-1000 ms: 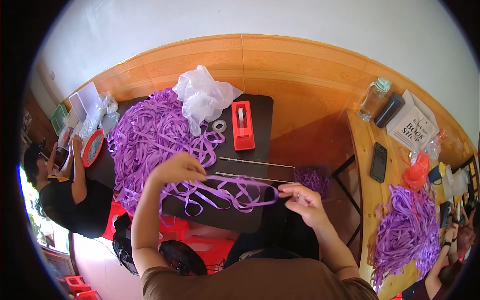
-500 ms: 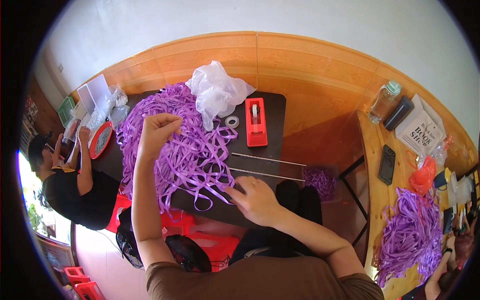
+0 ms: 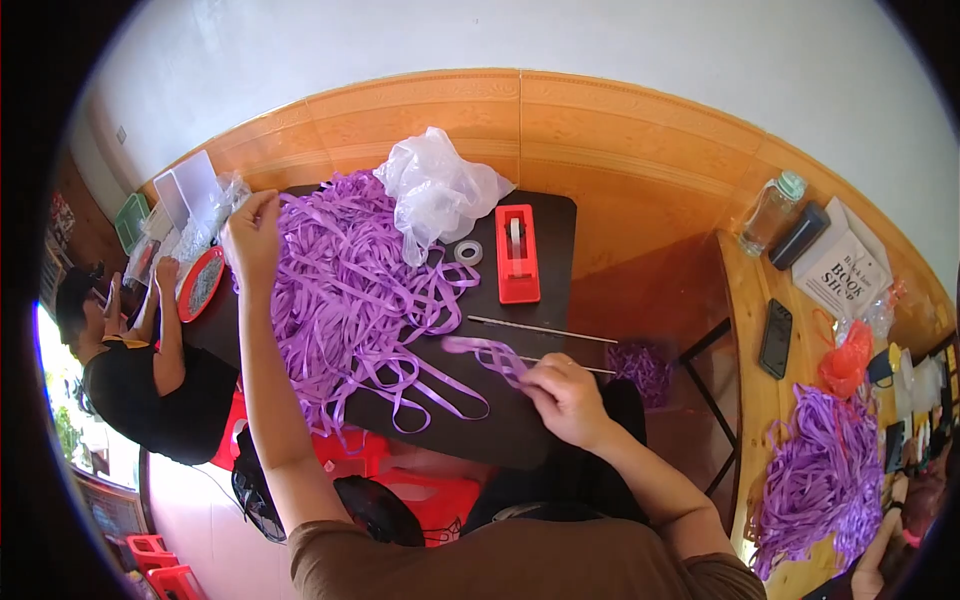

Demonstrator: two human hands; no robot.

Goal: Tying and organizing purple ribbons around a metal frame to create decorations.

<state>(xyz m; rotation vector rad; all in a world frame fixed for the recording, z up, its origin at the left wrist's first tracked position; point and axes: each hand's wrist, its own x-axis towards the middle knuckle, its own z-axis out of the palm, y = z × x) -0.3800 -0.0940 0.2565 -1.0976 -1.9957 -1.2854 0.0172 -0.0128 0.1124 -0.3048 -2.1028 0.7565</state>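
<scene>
A big tangled heap of purple ribbon [image 3: 345,290] covers much of the dark table [image 3: 555,235]. My left hand [image 3: 252,240] is raised at the heap's left side, its fingers pinched; whatever they hold is hidden. Over the table's front right part, my right hand [image 3: 568,400] is closed on a short bunch of purple ribbon [image 3: 495,355], whose loops stick out leftward, blurred at the tip. Two thin rods [image 3: 545,328] reach past the table's right edge; the nearer one is partly covered by my right hand and the bunch.
A red tape dispenser [image 3: 518,285], a tape roll [image 3: 468,252] and a white plastic bag [image 3: 440,190] lie behind. A bin of purple ribbon [image 3: 640,375] stands below the rods. A wooden table [image 3: 745,345] at right holds more ribbon and a phone [image 3: 775,338]. Another person [image 3: 165,400] sits at left.
My left hand has moved left and up, away from over the heap. My right hand has shifted right, drawing a bunch of ribbon clear of the heap's edge.
</scene>
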